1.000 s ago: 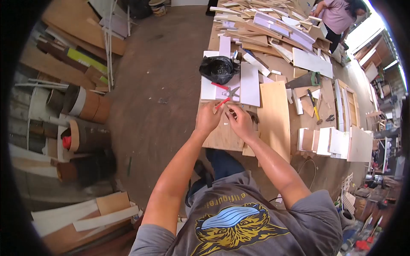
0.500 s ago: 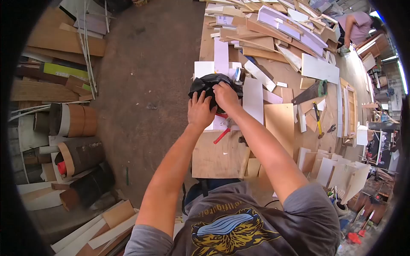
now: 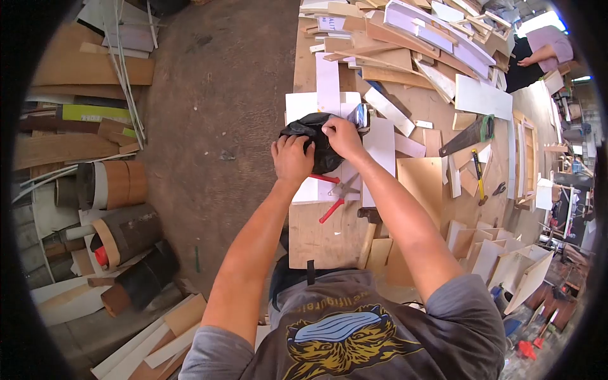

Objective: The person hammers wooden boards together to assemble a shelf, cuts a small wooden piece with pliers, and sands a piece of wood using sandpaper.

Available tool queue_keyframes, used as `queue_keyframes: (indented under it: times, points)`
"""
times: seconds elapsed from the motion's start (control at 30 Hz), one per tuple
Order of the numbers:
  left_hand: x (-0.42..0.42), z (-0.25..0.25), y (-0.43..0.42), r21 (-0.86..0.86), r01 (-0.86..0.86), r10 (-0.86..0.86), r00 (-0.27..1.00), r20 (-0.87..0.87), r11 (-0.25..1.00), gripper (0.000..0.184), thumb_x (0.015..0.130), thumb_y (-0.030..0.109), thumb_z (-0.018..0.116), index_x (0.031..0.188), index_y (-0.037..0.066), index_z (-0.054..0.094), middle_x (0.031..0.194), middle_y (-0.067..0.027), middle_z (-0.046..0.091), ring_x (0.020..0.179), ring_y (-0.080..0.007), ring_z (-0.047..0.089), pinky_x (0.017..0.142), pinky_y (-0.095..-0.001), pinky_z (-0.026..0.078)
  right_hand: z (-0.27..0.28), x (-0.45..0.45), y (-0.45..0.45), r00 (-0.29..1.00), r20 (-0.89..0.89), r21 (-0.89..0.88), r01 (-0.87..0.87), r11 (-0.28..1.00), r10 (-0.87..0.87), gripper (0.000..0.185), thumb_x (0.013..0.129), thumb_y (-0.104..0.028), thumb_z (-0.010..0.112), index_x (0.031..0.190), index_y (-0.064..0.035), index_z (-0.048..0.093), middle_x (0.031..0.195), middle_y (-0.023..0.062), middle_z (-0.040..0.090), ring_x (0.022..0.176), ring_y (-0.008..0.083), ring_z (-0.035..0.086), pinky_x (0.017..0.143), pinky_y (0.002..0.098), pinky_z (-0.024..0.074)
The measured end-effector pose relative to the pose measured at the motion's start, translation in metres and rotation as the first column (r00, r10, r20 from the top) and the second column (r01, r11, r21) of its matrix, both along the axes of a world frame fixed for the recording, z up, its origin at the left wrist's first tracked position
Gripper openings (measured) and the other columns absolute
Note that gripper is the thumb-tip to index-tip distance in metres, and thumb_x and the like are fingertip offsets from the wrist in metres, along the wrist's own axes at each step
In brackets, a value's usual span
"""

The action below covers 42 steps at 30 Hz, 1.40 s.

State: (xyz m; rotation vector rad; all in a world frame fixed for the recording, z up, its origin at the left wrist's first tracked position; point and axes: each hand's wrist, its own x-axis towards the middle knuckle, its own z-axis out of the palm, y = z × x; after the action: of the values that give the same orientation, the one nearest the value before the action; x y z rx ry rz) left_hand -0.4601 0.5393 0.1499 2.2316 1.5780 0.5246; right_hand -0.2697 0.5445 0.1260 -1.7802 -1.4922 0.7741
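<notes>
A crumpled black plastic bag (image 3: 326,159) lies on white boards near the end of the workbench. My left hand (image 3: 293,158) grips its left side, with the fingers over the top and the thumb towards the middle. On the upper right, my right hand (image 3: 344,139) pinches the plastic between thumb and fingers. What the bag contains is hidden. Just below it, pincers with red handles (image 3: 342,189) rest with their handles spread. A hammer (image 3: 367,218) lies partly under my right forearm. Behind my right hand stands a small blue-and-white pack (image 3: 360,114).
Wood offcuts (image 3: 392,57) pile up at the bench's far end. A handsaw (image 3: 467,137), a yellow-handled hammer (image 3: 479,177) and dark pliers (image 3: 500,189) lie to the right. Rolled sheets (image 3: 117,183) and boards line the left side. Another person (image 3: 544,50) is at the far right.
My right hand has shifted slightly right, pulling at the bag. My left fingers have drawn closer together. More of the pincers shows. The other person has changed posture.
</notes>
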Motion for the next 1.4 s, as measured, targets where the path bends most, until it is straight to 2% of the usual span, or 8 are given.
queue_keyframes:
  times: [0.17, 0.47, 0.63, 0.7, 0.8, 1.0, 1.23, 1.4]
  points:
    - [0.005, 0.015, -0.006, 0.005, -0.036, 0.034, 0.984, 0.174, 0.999, 0.023, 0.098, 0.029, 0.071, 0.109, 0.012, 0.081, 0.109, -0.0093, 0.079, 0.113, -0.0342, 0.066, 0.107, -0.0538, 0.039, 0.027, -0.001, -0.011, 0.838, -0.501, -0.333, 0.044, 0.942, -0.216, 0.015, 0.101, -0.015, 0.07, 0.098, -0.0003, 0.075, 0.079, 0.0056, 0.071, 0.062, 0.0131, 0.065, 0.059, 0.0302, 0.0529]
    - [0.009, 0.044, -0.029, -0.04, 0.005, 0.007, 0.957, 0.291, 0.999, 0.023, 0.098, 0.033, 0.074, 0.096, 0.012, 0.084, 0.09, -0.0061, 0.079, 0.098, -0.0293, 0.069, 0.102, -0.0509, 0.038, 0.061, -0.016, -0.045, 0.746, -0.587, -0.315, 0.149, 0.937, -0.316, 0.015, 0.101, -0.015, 0.071, 0.097, -0.0013, 0.076, 0.079, 0.0014, 0.069, 0.064, 0.0102, 0.062, 0.057, 0.028, 0.0516]
    - [-0.001, 0.045, -0.039, -0.182, 0.085, -0.044, 0.975, 0.219, 0.98, 0.021, 0.097, 0.031, 0.074, 0.103, 0.013, 0.083, 0.1, -0.0045, 0.08, 0.11, -0.0273, 0.066, 0.109, -0.0569, 0.035, 0.055, -0.023, -0.069, 0.813, -0.443, -0.236, 0.302, 0.923, -0.379, 0.016, 0.102, -0.017, 0.071, 0.102, -0.0019, 0.073, 0.082, 0.0037, 0.071, 0.064, 0.0123, 0.064, 0.057, 0.0286, 0.053]
    - [-0.011, 0.034, -0.039, -0.036, 0.166, -0.162, 0.981, 0.111, 0.985, 0.026, 0.098, 0.034, 0.072, 0.113, 0.014, 0.081, 0.109, -0.0079, 0.078, 0.116, -0.0285, 0.065, 0.111, -0.0581, 0.035, 0.054, -0.027, -0.071, 0.825, -0.362, -0.194, 0.389, 0.9, -0.435, 0.015, 0.1, -0.015, 0.07, 0.101, 0.0, 0.072, 0.082, 0.0077, 0.072, 0.065, 0.0143, 0.069, 0.058, 0.0302, 0.0542]
    - [-0.023, 0.013, -0.033, 0.068, 0.244, -0.241, 0.969, -0.052, 0.967, 0.036, 0.099, 0.037, 0.069, 0.127, 0.015, 0.076, 0.133, -0.0126, 0.069, 0.131, -0.0328, 0.056, 0.118, -0.0607, 0.03, 0.035, -0.031, -0.061, 0.938, -0.073, -0.002, 0.339, 0.941, -0.339, 0.015, 0.098, -0.015, 0.07, 0.102, -0.0004, 0.073, 0.084, 0.0126, 0.075, 0.07, 0.0247, 0.075, 0.063, 0.0382, 0.0582]
    - [-0.024, -0.003, -0.01, -0.089, 0.183, -0.197, 0.961, -0.192, 0.979, 0.047, 0.099, 0.043, 0.068, 0.138, 0.016, 0.071, 0.153, -0.0249, 0.05, 0.142, -0.0424, 0.045, 0.122, -0.0622, 0.027, 0.026, -0.049, -0.038, 0.895, 0.432, -0.166, 0.196, 0.966, -0.108, 0.02, 0.097, -0.022, 0.071, 0.104, -0.0035, 0.075, 0.101, 0.0191, 0.076, 0.092, 0.0429, 0.074, 0.081, 0.0544, 0.0599]
    - [-0.015, -0.005, 0.001, -0.13, 0.183, -0.2, 0.971, -0.134, 0.974, 0.04, 0.099, 0.04, 0.068, 0.129, 0.015, 0.076, 0.149, -0.023, 0.055, 0.142, -0.042, 0.045, 0.122, -0.062, 0.027, -0.001, -0.045, -0.016, 0.855, 0.494, -0.098, 0.234, 0.967, -0.157, 0.013, 0.096, -0.012, 0.064, 0.103, -0.0025, 0.069, 0.102, 0.0201, 0.073, 0.093, 0.0414, 0.075, 0.081, 0.0535, 0.0607]
    - [-0.017, 0.004, 0.007, -0.078, 0.15, -0.155, 0.986, -0.062, 0.986, 0.031, 0.098, 0.033, 0.071, 0.12, 0.015, 0.079, 0.131, -0.0136, 0.07, 0.13, -0.0342, 0.057, 0.12, -0.0623, 0.029, -0.006, -0.032, -0.026, 0.939, 0.268, 0.009, 0.221, 0.975, -0.216, 0.01, 0.095, -0.009, 0.065, 0.097, -0.0042, 0.073, 0.099, 0.0203, 0.074, 0.095, 0.0409, 0.074, 0.084, 0.0514, 0.0579]
